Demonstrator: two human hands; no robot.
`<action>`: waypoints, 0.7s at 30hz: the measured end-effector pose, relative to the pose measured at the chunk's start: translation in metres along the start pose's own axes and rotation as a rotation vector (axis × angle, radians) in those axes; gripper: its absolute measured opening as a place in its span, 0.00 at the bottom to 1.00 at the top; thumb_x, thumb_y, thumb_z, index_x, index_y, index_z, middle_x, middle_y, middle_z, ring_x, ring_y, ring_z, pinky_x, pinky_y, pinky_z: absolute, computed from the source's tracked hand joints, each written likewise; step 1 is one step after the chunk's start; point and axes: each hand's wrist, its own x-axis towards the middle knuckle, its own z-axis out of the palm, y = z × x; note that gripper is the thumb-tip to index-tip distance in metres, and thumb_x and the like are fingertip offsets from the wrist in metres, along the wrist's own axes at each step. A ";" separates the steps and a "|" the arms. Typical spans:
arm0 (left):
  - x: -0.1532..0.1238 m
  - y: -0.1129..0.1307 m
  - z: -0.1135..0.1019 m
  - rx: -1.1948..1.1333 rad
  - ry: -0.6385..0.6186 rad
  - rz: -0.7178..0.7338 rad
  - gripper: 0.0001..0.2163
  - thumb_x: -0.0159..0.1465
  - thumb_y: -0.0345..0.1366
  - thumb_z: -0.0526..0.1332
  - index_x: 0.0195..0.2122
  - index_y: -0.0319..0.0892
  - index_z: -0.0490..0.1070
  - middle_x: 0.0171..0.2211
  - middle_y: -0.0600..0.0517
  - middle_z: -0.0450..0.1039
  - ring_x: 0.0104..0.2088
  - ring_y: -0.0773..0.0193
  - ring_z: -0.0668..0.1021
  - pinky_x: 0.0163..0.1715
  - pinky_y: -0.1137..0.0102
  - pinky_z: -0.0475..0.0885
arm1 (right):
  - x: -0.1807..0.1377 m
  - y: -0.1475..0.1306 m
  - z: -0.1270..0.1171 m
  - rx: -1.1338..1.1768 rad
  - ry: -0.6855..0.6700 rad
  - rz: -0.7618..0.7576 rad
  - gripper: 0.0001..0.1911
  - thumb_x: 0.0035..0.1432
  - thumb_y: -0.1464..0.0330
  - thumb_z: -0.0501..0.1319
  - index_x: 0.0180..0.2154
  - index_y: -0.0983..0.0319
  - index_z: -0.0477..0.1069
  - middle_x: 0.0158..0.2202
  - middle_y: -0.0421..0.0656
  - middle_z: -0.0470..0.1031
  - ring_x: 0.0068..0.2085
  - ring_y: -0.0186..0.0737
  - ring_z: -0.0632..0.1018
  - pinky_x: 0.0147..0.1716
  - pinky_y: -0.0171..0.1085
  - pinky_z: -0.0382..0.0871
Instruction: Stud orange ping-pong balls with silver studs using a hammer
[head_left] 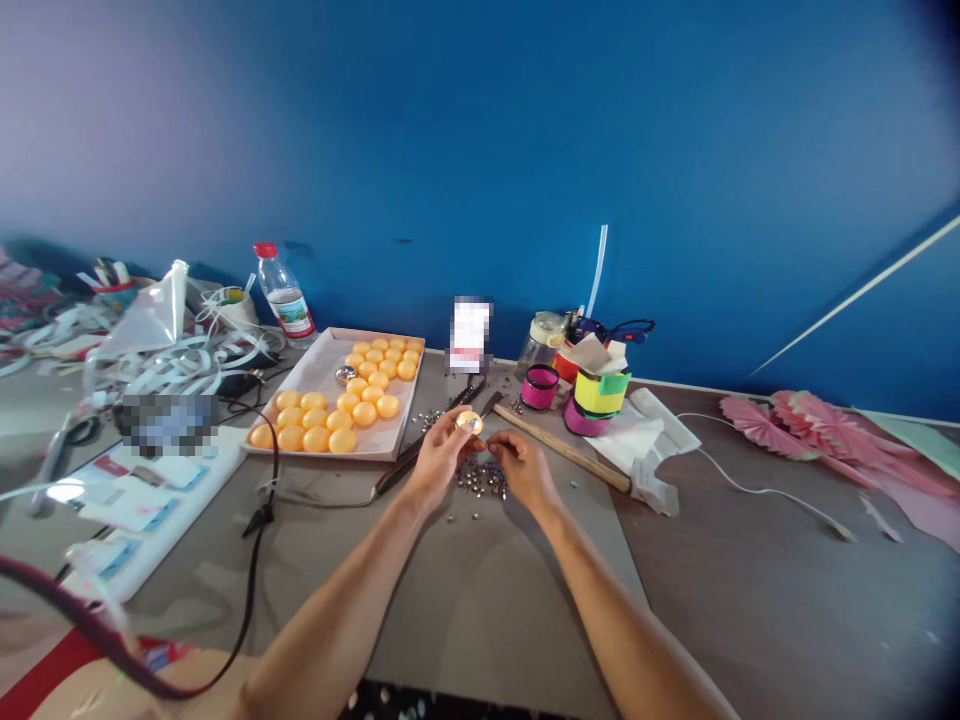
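Between the thumb and fingers of my left hand [441, 450] is an orange ball [469, 421] the size of a table tennis ball, with a bright shiny patch on it. Just to its right, my right hand [523, 467] is closed in a pinch; whatever is at its fingertips is too small to make out. Below both hands lies a loose pile of small shiny metallic pieces [484, 484] on the grey mat [480, 590]. To the left, a shallow white box [300, 365] holds several similar orange balls [343, 441] and one silvery ball [345, 375].
A wooden-handled hammer [570, 448] lies right of my hands. Behind it stand a glass jar [541, 345], a pink tape roll [539, 387] and a yellow-pink container [598, 395]. A red-capped bottle [285, 300], cables [259, 515] and a power strip [161, 510] are left; pink folded paper [814, 425] lies right.
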 end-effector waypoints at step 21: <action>0.003 -0.009 -0.007 -0.057 -0.109 -0.056 0.20 0.50 0.35 0.70 0.44 0.41 0.69 0.37 0.52 0.73 0.37 0.66 0.76 0.43 0.66 0.71 | 0.002 -0.008 -0.001 0.656 0.011 0.134 0.09 0.46 0.63 0.64 0.28 0.60 0.69 0.23 0.35 0.69 0.24 0.32 0.67 0.29 0.35 0.61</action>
